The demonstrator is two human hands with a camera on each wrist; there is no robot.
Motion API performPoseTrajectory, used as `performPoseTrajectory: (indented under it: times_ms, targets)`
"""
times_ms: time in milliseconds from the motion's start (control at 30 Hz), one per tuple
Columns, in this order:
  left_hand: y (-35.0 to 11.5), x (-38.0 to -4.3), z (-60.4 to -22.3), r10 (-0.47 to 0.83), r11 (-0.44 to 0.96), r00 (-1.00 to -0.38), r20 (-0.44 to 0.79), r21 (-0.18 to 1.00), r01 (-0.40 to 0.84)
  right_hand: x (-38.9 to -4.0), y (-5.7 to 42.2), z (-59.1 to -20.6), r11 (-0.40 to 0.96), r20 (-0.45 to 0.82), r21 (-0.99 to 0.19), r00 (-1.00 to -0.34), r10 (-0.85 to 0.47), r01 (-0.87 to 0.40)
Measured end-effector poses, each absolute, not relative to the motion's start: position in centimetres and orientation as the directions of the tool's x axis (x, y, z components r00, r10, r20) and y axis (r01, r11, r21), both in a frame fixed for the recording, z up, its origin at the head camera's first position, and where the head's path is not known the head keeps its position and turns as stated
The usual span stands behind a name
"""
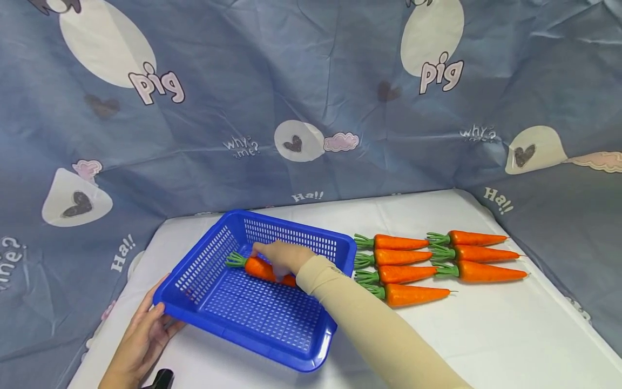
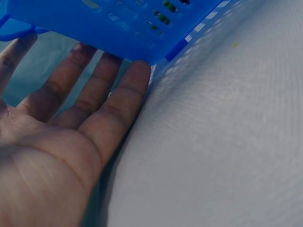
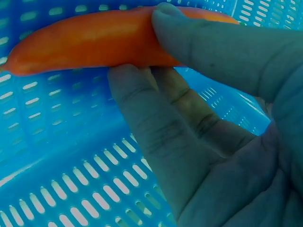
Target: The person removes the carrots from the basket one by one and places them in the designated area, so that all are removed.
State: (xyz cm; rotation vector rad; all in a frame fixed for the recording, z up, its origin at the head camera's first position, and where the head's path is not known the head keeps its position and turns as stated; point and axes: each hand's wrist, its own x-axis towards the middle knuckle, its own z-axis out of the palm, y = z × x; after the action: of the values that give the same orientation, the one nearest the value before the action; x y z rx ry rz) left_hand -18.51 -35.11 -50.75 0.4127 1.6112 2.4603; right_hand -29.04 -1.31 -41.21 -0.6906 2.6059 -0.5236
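Note:
An orange carrot (image 1: 259, 268) with a green top is inside the blue plastic basket (image 1: 257, 359). My right hand (image 1: 282, 256) pinches the carrot around its middle. Thumb on one side and fingertips on the other grip the carrot (image 3: 94, 40) in the right wrist view. At the near left corner of the basket my left hand (image 1: 146, 335) touches the rim and outer wall. Its fingers lie fairly straight against the basket wall (image 2: 90, 28) in the left wrist view. Green bits of the carrot top (image 2: 162, 18) show through the slots.
Several more carrots (image 1: 408, 274) lie side by side in a column right of the basket. Farther right, 3 others (image 1: 491, 271) form a second column. Everything stands on a white table (image 1: 486, 335), with a printed blue-grey cloth (image 1: 369, 173) hanging behind. A black object (image 1: 162, 378) shows near my left wrist.

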Motion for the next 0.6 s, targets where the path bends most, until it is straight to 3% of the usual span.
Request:
performPoseTrajectory:
  times_ms: [600]
  targets:
    - [-35.09, -18.63, -50.6, 0.314, -0.412, -0.939, 0.141, 0.911, -0.002, -29.17, -1.76, -40.67, 0.814, -0.289, -0.441, -0.798, -0.529, -0.379]
